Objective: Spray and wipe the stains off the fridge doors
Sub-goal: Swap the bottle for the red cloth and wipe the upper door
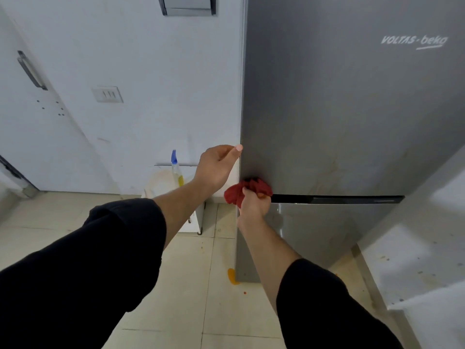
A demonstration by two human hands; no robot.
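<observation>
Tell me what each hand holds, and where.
Right hand grips the red cloth, bunched in its fist, at the lower left corner of the upper door. Left hand holds that door's left edge.

Stretches 2 black-sleeved arms forward, holds left hand [216, 165] higher with fingers curled and thumb tip out, clenches right hand [254, 204] lower around a bunched cloth [249, 188].

The fridge door [339, 109] is finished in smooth, satin grey metal; the rag [251, 190] is made of soft red cloth.
</observation>
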